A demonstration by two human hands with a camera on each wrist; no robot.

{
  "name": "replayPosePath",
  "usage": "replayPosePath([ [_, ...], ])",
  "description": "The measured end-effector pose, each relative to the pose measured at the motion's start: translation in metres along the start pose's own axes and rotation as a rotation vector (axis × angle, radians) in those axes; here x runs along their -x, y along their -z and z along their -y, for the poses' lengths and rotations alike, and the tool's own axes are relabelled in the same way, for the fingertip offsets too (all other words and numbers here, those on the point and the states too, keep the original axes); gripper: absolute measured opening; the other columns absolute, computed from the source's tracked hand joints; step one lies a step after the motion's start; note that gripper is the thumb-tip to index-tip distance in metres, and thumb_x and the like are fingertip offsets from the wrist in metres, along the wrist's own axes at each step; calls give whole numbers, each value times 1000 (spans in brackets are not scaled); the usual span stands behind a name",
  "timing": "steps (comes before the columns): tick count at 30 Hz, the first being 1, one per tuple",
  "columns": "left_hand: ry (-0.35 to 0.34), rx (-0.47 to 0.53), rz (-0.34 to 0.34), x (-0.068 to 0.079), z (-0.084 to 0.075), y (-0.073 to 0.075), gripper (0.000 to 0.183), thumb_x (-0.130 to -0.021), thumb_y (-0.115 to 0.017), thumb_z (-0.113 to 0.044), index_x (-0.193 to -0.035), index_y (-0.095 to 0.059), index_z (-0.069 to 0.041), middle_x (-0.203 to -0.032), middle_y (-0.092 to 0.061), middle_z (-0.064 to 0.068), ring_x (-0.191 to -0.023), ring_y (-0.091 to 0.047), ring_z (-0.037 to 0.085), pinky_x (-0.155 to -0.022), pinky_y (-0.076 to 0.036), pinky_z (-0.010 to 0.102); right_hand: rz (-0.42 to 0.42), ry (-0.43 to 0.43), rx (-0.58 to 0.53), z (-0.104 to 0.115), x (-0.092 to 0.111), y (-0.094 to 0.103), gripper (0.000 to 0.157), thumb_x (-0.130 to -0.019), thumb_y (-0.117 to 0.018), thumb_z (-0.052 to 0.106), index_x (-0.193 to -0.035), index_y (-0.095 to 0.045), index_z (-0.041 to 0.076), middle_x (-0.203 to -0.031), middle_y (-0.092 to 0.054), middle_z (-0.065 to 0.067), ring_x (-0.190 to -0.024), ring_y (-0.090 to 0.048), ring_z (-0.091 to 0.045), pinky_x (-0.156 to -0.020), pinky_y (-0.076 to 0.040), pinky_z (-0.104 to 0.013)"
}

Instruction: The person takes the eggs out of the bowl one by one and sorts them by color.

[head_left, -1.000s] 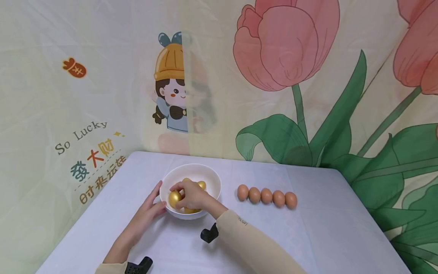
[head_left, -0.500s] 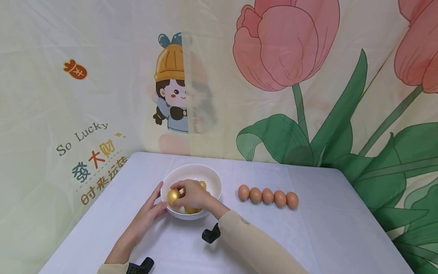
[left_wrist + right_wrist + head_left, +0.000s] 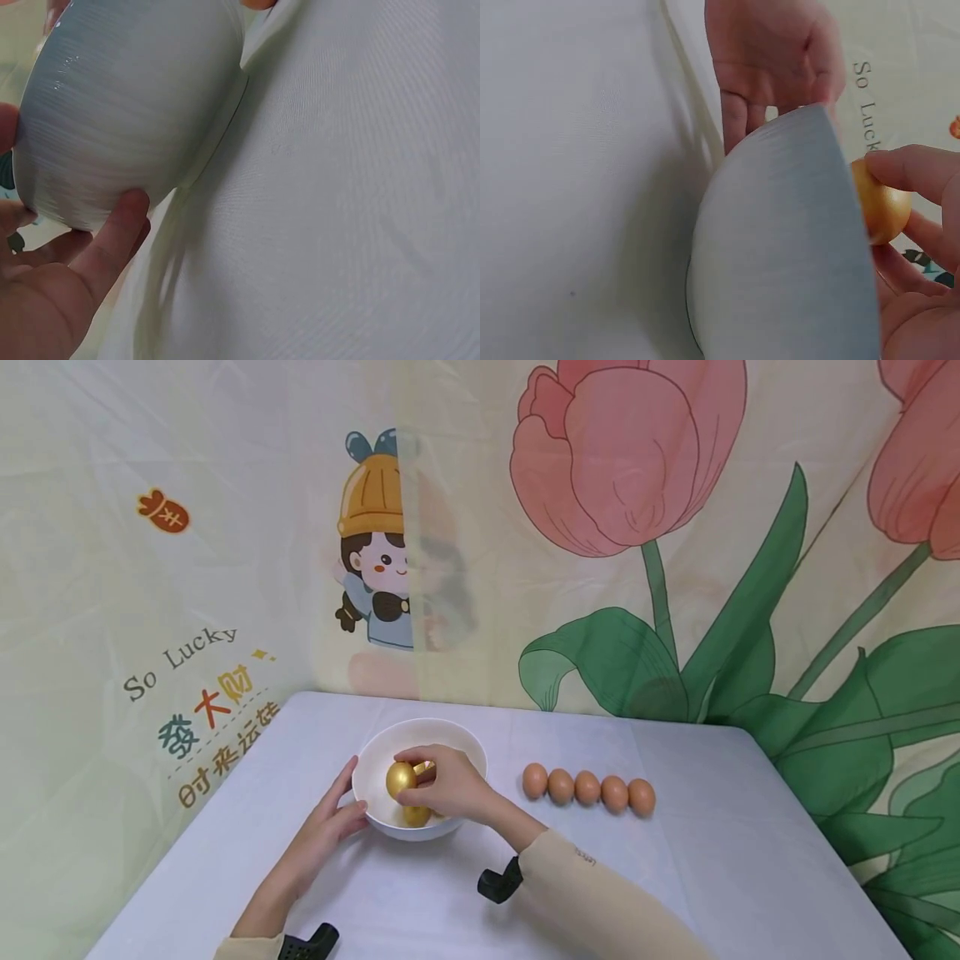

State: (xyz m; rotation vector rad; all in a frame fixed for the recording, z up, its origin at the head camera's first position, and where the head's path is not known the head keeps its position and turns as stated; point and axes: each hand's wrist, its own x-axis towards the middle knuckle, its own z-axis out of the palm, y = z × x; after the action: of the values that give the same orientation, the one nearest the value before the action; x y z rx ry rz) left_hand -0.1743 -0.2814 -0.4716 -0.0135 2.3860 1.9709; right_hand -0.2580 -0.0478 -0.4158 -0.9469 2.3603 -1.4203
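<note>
Near the twelve-o'clock edge of the table (image 3: 720,835), a bowl (image 3: 431,735) is sitting apart from brown eggs (image 3: 587,787) at three. At its mouth, the right hand (image 3: 452,781) is pinching a golden egg (image 3: 401,780); the left hand (image 3: 322,822), fingers extended, is touching nine.

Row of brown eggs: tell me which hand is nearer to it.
Right. The right hand pinches a gold egg at the white bowl, left of the brown eggs; the left hand touches the bowl's left side, farther off.
</note>
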Motion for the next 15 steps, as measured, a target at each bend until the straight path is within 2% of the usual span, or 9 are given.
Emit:
replayPosePath([
  [8,-18,-20,-31,-1,1,-2,75,-110,-53,-22,-173,-12,-27,-173,-20,21,-140,-54,41,-109,-56,33,-59,-39,-113,4,42,36,52,-86,-89,18,-135,-73,23,-131,-69,4,-105,-72,-17,-89,-64,-26],
  [15,-13,-21,-42,-1,0,-1,74,-110,-54,-23,-173,-14,-28,-172,-21,20,-141,-52,42,-110,-56,37,-113,-100,-143,-8,83,65,54,-87,-89,18,-138,-70,21,-137,-67,0,-110,-71,-21,-89,-65,-30],
])
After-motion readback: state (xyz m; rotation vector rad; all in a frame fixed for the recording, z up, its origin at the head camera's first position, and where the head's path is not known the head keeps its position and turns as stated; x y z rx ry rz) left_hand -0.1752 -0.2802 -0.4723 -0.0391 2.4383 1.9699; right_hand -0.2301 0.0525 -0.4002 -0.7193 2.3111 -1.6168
